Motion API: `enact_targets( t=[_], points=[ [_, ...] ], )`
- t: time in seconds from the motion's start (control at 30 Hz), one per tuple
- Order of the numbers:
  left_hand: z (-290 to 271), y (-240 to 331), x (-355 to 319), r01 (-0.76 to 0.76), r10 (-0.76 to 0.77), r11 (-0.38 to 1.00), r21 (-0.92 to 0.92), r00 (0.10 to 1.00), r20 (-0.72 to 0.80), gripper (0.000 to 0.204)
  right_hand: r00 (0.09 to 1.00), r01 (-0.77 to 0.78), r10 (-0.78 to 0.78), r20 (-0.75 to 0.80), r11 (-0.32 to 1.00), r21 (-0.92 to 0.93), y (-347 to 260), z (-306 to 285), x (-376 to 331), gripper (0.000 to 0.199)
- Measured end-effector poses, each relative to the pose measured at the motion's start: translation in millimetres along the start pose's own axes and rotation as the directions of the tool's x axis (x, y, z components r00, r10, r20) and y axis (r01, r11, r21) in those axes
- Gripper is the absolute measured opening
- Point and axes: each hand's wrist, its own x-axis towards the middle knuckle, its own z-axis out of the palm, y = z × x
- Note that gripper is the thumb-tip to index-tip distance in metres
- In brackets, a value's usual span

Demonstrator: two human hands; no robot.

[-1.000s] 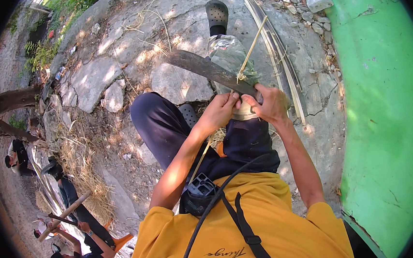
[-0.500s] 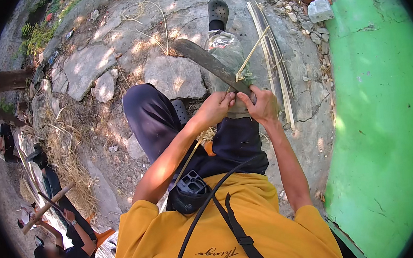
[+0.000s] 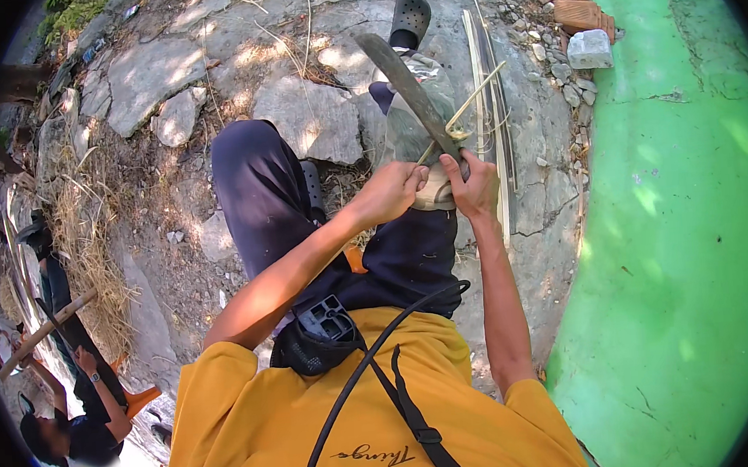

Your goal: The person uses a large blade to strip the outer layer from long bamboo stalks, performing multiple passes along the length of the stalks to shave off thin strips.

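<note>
Well, the left hand [image 3: 395, 188] pinches a strip [image 3: 477, 95] (pale); the right hand [image 3: 476, 185] grips a knife [image 3: 411, 87].

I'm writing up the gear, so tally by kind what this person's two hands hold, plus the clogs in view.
Long dark blade, in the right hand: 1
Thin pale strip, in the left hand: 1
Dark clogs, one partly hidden: 2
Total: 4

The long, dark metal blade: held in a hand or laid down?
Held: the bare right hand grips the blade at its near end, its far end pointing away.
</note>
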Motion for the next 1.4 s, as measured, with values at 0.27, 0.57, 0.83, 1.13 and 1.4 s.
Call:
enact_targets(
  t=[0.27, 0.57, 0.83, 1.13, 1.4],
  points=[
    [5, -10, 8, -0.054, 0.050, 0.998, -0.032, 0.992, -0.115, 0.042, 0.999, -0.039, 0.038, 0.005, 0.999, 0.019, -6, 0, 2, 0.058],
    [3, -1, 2, 0.039, -0.038, 0.999, 0.026, 0.999, -0.031, 0.041, 0.998, -0.047, 0.047, -0.036, 0.999, 0.019, -4, 3, -3, 0.057],
    [-1, -5, -1, 0.038, -0.038, 0.999, -0.015, 0.999, -0.014, 0.042, 0.998, 0.039, -0.042, -0.055, 0.997, -0.063, -8, -1, -12, 0.057],
    [-3, -4, -4, 0.016, -0.019, 0.999, -0.038, 0.998, -0.065, 0.043, 0.995, -0.072, 0.071, -0.063, 0.997, -0.016, -8, -2, -8, 0.055],
    [-7, 9, -1, -0.012, 0.012, 1.000, 0.001, 0.992, -0.122, 0.038, 0.998, -0.059, 0.057, -0.039, 0.997, -0.052, -9, -11, -19, 0.053]
  ],
)
